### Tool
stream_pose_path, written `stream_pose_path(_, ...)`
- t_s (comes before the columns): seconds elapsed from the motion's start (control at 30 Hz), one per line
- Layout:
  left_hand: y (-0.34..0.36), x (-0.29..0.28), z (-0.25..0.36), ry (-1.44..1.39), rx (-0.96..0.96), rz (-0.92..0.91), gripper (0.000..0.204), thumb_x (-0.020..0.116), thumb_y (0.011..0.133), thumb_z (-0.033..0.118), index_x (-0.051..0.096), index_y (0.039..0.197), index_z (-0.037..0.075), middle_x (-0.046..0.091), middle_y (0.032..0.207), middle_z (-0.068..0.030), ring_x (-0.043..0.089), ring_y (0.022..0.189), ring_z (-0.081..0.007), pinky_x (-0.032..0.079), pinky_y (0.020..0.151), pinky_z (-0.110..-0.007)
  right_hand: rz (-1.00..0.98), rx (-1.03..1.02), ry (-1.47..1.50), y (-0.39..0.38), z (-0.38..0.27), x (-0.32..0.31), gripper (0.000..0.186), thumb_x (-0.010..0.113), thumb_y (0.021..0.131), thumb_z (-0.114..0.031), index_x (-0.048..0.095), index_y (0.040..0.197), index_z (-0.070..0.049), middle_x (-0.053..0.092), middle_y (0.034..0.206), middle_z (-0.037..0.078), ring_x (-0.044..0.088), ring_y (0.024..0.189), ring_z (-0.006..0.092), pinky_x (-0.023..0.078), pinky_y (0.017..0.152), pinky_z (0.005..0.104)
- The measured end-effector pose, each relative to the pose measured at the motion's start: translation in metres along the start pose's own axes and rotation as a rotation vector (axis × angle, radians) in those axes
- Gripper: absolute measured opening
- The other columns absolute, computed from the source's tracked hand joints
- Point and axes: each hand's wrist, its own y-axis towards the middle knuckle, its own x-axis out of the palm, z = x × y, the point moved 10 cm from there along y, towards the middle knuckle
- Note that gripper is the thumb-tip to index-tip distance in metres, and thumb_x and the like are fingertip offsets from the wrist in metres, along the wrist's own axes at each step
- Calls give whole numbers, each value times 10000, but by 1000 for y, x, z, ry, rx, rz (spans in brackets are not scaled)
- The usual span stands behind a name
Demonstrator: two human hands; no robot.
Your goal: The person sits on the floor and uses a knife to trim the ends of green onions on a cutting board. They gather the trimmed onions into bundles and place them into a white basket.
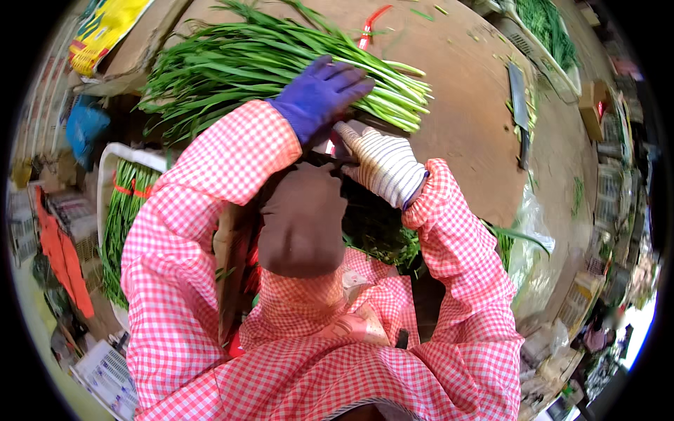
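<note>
A big bunch of long green leafy stalks, like garlic chives [246, 74], lies across the brown tabletop, its pale cut ends toward the right. On the near side of those stalks rests my left hand [319, 98] in a blue-purple glove, fingers stretched over them and thumb hidden. Close below the cut ends is my right hand [382, 158], in a white glove with dark stripes. Its fingers point left and close near a small pinkish thing [331, 146], too hidden to name. The two hands almost meet at the table's near edge.
A knife [518, 105] with a dark handle lies at the table's right side. A red strip [372, 27] sits beyond the bunch. Tied green bundles fill a white crate [107, 165] at left; another crate [569, 81] of greens stands far right. Clear plastic [533, 245] hangs at right.
</note>
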Motion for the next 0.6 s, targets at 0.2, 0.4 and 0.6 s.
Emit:
stream_pose_path(0.2,-3,0,0,27,-30,120,477,567,729,172,511,1203,165,524,1203,-35,482,1140,-198,297,1033,-416,-42,1,-14,24,-4,25,190,672,735,-198,645,895,-100,582,831,131,564,783,320,464,650,386)
stream_pose_path(0.4,-10,-5,3,10,-58,111,476,540,740,154,499,1214,146,512,1217,-60,452,1173,-214,269,1052,-454,47,-94,111,12,-18,38,193,667,742,-161,652,920,-87,610,834,136,582,767,312,475,650,362)
stream_pose_path(0.6,-7,-7,11,59,-42,135,456,589,714,169,520,1162,116,526,1191,-55,465,1154,-218,271,1042,-461,46,45,238,-4,-16,18,266,605,787,-264,607,997,-101,601,797,177,582,757,363,479,663,433)
